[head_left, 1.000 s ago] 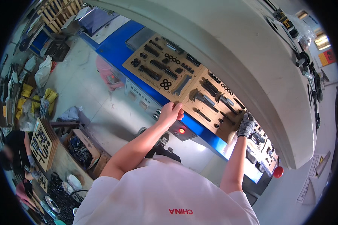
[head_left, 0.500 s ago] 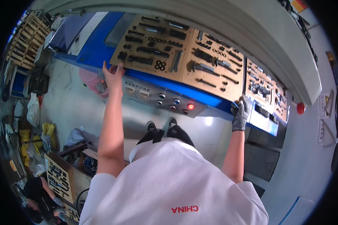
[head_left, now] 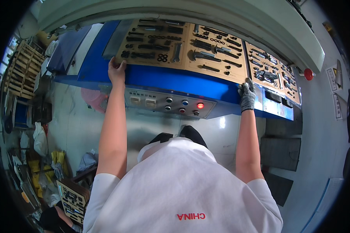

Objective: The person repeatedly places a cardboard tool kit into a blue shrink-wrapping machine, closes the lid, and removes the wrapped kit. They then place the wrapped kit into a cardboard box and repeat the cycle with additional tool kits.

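A wide brown board (head_left: 174,65) carries several dark tools and parts: wrenches, a hammer-like tool and black rings. It lies on a blue machine bed (head_left: 159,77), and a seam divides it in two. My bare left hand (head_left: 117,71) holds its near left corner, finger and thumb at the edge. At the near right corner my right hand (head_left: 247,96), in a grey knitted glove, has its fingers bent against the edge. The fingertips' undersides are hidden. A second brown board (head_left: 266,82) with small tools sits just right of that hand.
Below the bed is a control panel (head_left: 184,106) with buttons and a lit red lamp. A pale machine beam (head_left: 182,11) arches over the boards. A red knob (head_left: 308,74) stands at right. At lower left are another tool board (head_left: 70,202) and a person (head_left: 57,220).
My view has shifted and turned. The right hand appears higher in view along with the board's right corner, and both arms look straighter. Both hands stay at the board's corners.
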`<control>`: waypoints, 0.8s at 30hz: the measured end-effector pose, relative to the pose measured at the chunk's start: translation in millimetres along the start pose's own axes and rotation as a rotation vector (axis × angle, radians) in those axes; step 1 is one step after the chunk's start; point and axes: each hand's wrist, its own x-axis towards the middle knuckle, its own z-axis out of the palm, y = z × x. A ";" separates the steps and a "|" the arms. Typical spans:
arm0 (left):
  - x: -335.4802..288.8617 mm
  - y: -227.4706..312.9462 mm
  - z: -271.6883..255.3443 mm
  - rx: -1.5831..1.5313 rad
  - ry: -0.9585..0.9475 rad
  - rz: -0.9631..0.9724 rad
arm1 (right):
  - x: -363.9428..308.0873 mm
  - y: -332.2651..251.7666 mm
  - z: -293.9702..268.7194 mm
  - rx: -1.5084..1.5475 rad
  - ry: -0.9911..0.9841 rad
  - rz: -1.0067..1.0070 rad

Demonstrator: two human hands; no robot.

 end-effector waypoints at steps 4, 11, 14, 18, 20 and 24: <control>-0.1 1.0 3.6 -0.029 0.001 -0.004 | -3.4 -5.4 6.3 -0.061 0.028 0.071; -6.5 4.8 -6.3 0.187 -0.034 -0.007 | -22.5 -15.0 15.8 -0.213 0.038 0.078; -8.2 8.3 -13.7 0.264 -0.068 0.040 | -27.6 -26.1 14.2 -0.480 0.013 0.098; -34.7 15.3 -15.1 0.125 0.004 0.075 | -21.5 -52.8 35.5 -1.276 0.131 -0.503; -67.4 14.9 -10.1 0.055 0.039 0.112 | -9.7 -62.7 69.8 -1.151 -0.099 -0.646; -160.1 -4.7 5.2 0.067 -0.077 0.248 | 26.3 -60.6 150.2 -1.672 -0.297 -0.685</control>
